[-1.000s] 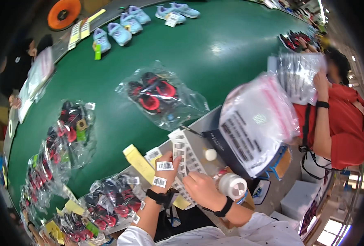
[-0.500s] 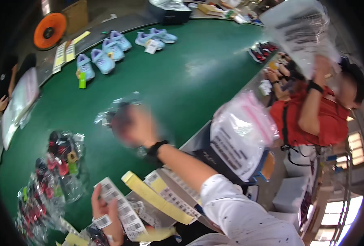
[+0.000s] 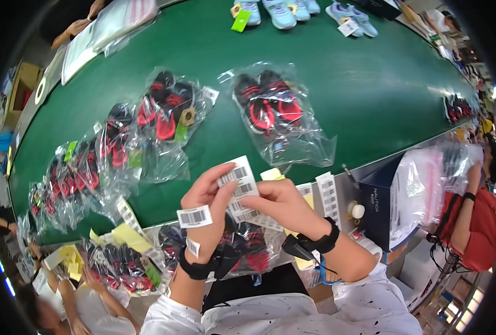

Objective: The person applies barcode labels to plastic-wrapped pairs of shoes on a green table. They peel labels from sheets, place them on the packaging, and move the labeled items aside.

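Note:
My left hand [image 3: 206, 204] pinches a white strip of barcode stickers [image 3: 243, 170] between thumb and fingers. My right hand [image 3: 292, 206] grips the strip's other side, its thumb pressed against the labels. A loose barcode sticker [image 3: 195, 217] clings to the back of my left hand, and a smaller one [image 3: 192, 247] sits at the wrist. Just beyond my hands, a pair of black and red shoes [image 3: 270, 103] lies in a clear plastic bag on the green table [image 3: 365, 95]. To its left is another bagged pair [image 3: 167, 106] with a green tag.
More bagged shoes [image 3: 83, 167] run along the left. Light-blue shoes [image 3: 281, 14] stand at the far edge. Bagged shoes and label strips [image 3: 328, 195] lie near my body. A dark blue box [image 3: 375, 204] with plastic bags stands right, beside a person in red [image 3: 477, 223]. Another person [image 3: 86, 304] works at lower left.
My view has turned, shifting the table's contents. My right hand has left the bagged shoes and come to the sticker strip, which my left hand has raised in front of me.

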`<move>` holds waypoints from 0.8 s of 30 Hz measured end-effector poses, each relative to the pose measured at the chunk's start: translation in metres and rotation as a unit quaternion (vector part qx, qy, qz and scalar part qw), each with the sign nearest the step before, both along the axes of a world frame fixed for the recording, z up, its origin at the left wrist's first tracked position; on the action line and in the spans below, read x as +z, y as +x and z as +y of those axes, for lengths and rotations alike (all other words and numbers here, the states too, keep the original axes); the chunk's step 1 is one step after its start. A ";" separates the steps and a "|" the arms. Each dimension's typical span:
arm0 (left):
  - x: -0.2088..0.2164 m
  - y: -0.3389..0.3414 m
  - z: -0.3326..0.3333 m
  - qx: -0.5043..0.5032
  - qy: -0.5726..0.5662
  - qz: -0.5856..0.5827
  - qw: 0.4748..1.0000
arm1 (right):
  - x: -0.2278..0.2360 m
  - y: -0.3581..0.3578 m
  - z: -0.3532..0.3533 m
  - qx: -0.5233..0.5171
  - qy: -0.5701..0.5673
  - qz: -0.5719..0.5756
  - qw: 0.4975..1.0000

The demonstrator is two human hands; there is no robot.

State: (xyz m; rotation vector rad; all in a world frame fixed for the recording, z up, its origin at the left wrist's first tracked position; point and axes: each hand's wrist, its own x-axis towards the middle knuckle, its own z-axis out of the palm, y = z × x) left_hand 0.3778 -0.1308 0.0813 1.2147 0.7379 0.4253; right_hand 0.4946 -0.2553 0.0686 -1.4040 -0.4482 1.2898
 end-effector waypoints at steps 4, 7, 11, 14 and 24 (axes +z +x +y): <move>0.001 -0.006 0.008 -0.023 -0.043 0.020 0.999 | -0.005 -0.003 -0.002 0.038 -0.033 0.011 0.999; -0.007 -0.004 0.008 -0.021 -0.046 0.012 0.999 | -0.005 0.001 -0.004 0.036 -0.007 -0.175 0.984; -0.001 -0.003 0.011 -0.085 0.026 0.076 0.993 | 0.025 0.019 0.019 -0.086 0.084 -0.377 0.918; -0.002 -0.001 0.010 -0.096 0.052 0.091 0.990 | 0.017 0.030 0.021 -0.028 0.088 -0.381 0.920; -0.015 0.023 0.003 -0.099 -0.053 0.018 0.994 | 0.005 0.029 0.013 -0.068 0.099 -0.517 0.848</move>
